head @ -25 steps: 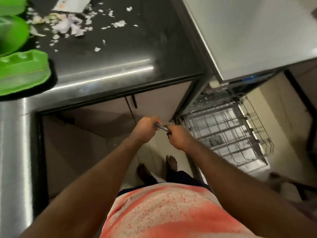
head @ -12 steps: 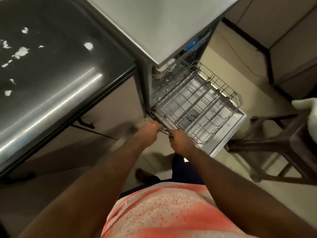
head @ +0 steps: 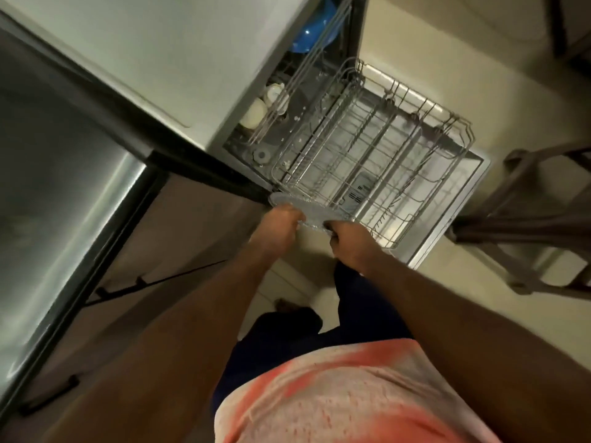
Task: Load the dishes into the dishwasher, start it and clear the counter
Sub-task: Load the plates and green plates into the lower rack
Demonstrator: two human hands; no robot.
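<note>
The marks on the grey box (head: 363, 187) on the door (head: 447, 219), just past the hands, are too blurred to be read. A plate (head: 307, 207) is being held by both hands. Its near edge is being pinched by the left hand (head: 281, 225), with the fingers curled round it. Its right edge is being gripped by the right hand (head: 351, 244), with the fingers bent tight over the rim. The plate is round, clear glass with a bumpy look. It is being held almost flat at the near corner of the rack (head: 383, 145); whether it is touching the wires cannot be told. The rack is lying over the door. A blue bowl (head: 311, 30) and white cups (head: 256, 113) are sitting far past the hands, inside the dishwasher (head: 198, 65). A shiny counter (head: 64, 187) is seen left of the hands.
</note>
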